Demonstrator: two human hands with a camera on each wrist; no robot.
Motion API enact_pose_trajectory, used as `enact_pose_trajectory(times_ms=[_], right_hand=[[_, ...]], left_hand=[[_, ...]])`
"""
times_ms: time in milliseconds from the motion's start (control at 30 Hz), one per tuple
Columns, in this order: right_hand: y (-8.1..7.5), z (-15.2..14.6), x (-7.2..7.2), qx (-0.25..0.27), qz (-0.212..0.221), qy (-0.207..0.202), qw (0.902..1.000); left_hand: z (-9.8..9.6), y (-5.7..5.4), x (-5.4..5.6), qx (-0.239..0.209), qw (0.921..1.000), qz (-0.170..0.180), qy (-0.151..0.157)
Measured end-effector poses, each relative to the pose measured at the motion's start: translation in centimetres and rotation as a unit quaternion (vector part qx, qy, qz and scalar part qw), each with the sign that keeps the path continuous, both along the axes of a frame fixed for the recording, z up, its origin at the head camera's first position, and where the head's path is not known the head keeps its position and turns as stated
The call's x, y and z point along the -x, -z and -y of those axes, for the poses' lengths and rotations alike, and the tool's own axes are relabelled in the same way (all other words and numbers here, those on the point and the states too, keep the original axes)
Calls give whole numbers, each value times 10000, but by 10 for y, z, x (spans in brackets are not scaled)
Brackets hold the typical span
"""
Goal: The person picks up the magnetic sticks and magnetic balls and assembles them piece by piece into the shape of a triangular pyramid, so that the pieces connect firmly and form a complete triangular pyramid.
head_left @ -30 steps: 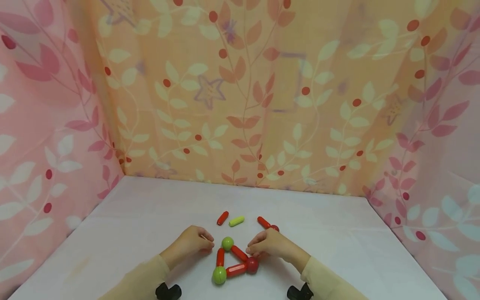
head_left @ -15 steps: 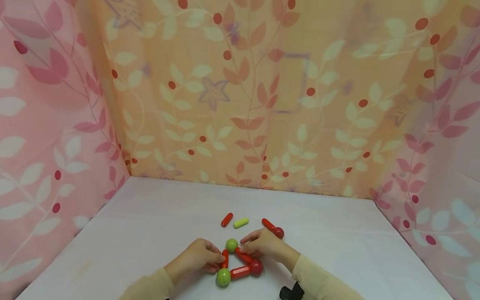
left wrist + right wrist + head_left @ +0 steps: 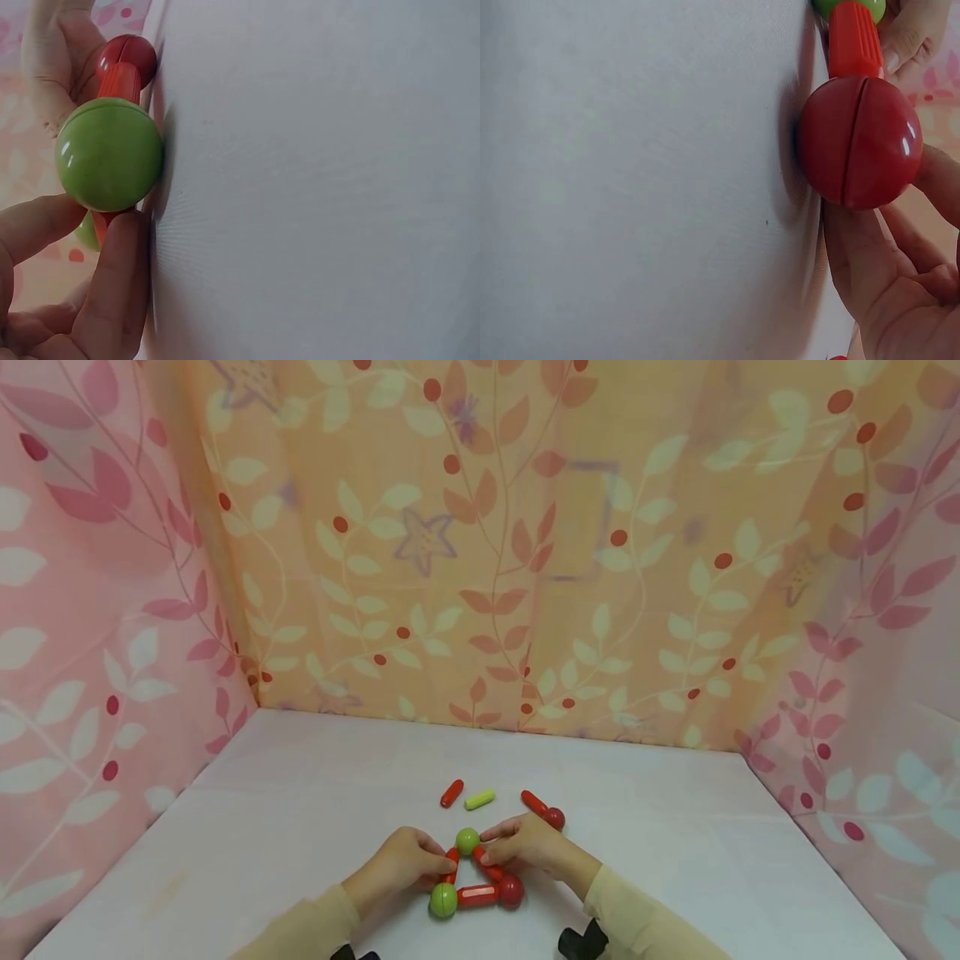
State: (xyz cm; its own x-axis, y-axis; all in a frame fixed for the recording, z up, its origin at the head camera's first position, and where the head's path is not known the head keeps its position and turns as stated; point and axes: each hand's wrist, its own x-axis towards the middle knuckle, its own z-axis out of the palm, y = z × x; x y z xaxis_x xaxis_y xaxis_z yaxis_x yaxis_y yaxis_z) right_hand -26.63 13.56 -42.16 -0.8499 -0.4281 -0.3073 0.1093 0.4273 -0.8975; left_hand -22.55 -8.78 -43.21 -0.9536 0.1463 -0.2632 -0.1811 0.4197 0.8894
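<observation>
A triangle of red rods and balls lies on the white table. Its corners are a far green ball [image 3: 468, 840], a near green ball [image 3: 443, 901] and a red ball [image 3: 511, 891]. My left hand [image 3: 401, 862] pinches the left red rod [image 3: 452, 877] between thumb and fingers, just behind the near green ball in the left wrist view. On the other side, my right hand [image 3: 538, 850] holds the right red rod [image 3: 491, 868], index fingertip right at the far green ball. The front red rod [image 3: 478, 896] joins the two near balls, untouched.
Beyond the triangle lie a loose red rod [image 3: 452, 793] and a yellow-green rod [image 3: 480, 799]. Another red rod [image 3: 534, 802] with a red ball [image 3: 554, 818] on its end lies just past my right hand. Patterned cloth walls [image 3: 480, 568] enclose the table [image 3: 300, 777].
My left hand has come in from the left and taken hold of the left rod. My right hand has closed on the right rod. The far green ball has shifted slightly right.
</observation>
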Motion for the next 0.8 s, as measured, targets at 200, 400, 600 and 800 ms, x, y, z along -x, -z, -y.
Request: enact_pose_trajectory(times_ms=[200, 400, 600, 800], right_hand=[[0, -1, 0, 146, -83, 173, 9997], [2, -3, -1, 101, -159, 322, 9993], [2, -5, -1, 64, -234, 425, 9988], [3, -5, -1, 94, -241, 515, 9983]], left_hand=[[-3, 1, 5, 254, 9993, -290, -14], [-6, -2, 9, 350, 9990, -289, 32], [-8, -7, 9, 318, 9990, -294, 120], [-12, -8, 9, 288, 9985, -373, 266]])
